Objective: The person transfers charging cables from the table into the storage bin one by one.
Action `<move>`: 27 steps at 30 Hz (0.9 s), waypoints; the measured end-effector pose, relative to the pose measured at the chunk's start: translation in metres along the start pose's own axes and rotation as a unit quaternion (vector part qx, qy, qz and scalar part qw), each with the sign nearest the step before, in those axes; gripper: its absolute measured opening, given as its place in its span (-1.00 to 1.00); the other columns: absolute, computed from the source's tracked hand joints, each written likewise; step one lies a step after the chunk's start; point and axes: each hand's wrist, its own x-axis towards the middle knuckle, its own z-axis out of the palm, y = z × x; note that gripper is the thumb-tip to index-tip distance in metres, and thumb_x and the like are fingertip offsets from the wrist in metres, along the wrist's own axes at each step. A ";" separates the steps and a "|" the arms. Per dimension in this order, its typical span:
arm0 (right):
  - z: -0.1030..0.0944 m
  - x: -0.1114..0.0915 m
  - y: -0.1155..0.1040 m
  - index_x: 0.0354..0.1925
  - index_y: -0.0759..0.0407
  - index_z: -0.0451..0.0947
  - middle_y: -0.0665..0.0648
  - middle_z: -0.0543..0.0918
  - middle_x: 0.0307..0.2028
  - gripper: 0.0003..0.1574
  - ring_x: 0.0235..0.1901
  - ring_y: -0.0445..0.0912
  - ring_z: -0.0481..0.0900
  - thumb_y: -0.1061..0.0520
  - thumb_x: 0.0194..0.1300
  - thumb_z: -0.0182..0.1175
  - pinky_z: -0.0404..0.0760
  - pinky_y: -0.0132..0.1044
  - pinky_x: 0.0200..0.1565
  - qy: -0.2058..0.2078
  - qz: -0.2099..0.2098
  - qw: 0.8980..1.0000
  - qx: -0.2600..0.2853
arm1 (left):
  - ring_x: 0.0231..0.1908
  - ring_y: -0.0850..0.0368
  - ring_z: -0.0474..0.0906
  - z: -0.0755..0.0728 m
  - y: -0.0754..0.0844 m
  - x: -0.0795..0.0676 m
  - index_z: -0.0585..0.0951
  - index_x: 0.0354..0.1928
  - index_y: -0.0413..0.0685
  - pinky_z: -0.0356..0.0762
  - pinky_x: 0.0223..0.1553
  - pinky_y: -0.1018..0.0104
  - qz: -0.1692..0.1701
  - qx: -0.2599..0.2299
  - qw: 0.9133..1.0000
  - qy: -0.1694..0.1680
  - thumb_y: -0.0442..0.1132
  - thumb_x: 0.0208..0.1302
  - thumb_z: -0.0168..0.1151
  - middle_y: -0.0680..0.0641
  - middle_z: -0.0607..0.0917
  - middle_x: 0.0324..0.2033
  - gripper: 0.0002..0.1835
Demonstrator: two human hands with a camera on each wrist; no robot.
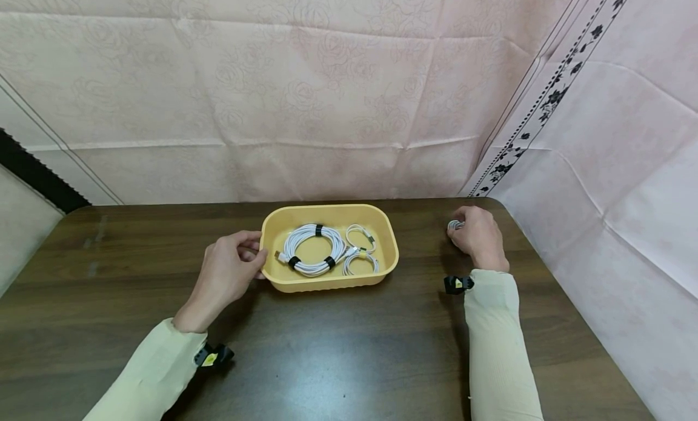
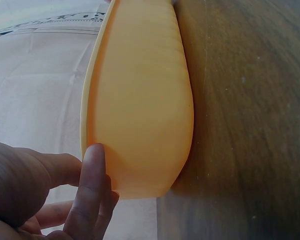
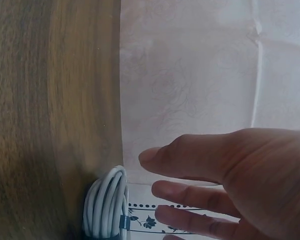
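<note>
On the table stands a yellow plastic tray (image 1: 322, 284) with raised walls. Inside lie a large white cable coil (image 1: 298, 267) bound with black straps and two small coils, one a white cable loop (image 1: 353, 229) at the back, the other a cable coil (image 1: 374, 266) in front. My left hand (image 1: 231, 263) holds the tray's left end, its fingers at the rim. Far to the right, my right hand (image 1: 480, 234) is beside another coiled white cable (image 3: 106, 205) with a dark strap. The right wrist view shows these fingers spread, apart from that coil.
The dark wooden table (image 1: 327, 354) extends in front of the tray and to both sides. A pale patterned cloth (image 1: 305, 106) hangs behind the table's back edge and along its right side. Each sleeve carries a small black wrist device (image 1: 214, 355).
</note>
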 end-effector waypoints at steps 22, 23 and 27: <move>0.004 0.003 0.007 0.19 0.25 0.57 0.41 0.64 0.10 -0.45 0.00 0.26 0.59 0.12 0.25 0.30 0.59 0.17 -0.07 -0.031 0.042 0.999 -0.018 | -0.38 0.15 0.69 0.000 0.000 0.000 0.54 0.27 -0.33 0.68 -0.48 0.45 0.001 0.001 1.000 0.001 -0.32 0.40 0.27 -0.29 0.68 -0.07 -0.56; 0.005 0.004 0.008 0.19 0.26 0.57 0.41 0.64 0.10 -0.45 0.00 0.27 0.59 0.12 0.24 0.31 0.59 0.18 -0.07 -0.032 0.043 0.998 -0.019 | -0.39 0.15 0.69 0.000 0.000 0.000 0.54 0.27 -0.33 0.68 -0.48 0.45 0.001 0.001 1.000 0.001 -0.32 0.40 0.27 -0.29 0.68 -0.07 -0.55; 0.006 0.005 0.009 0.21 0.28 0.55 0.43 0.62 0.13 -0.43 0.02 0.26 0.58 0.12 0.26 0.31 0.58 0.18 -0.03 -0.045 0.054 0.997 -0.015 | -0.39 0.16 0.69 0.000 0.001 0.000 0.53 0.28 -0.33 0.67 -0.49 0.45 0.000 0.002 1.000 0.000 -0.32 0.40 0.27 -0.29 0.68 -0.07 -0.55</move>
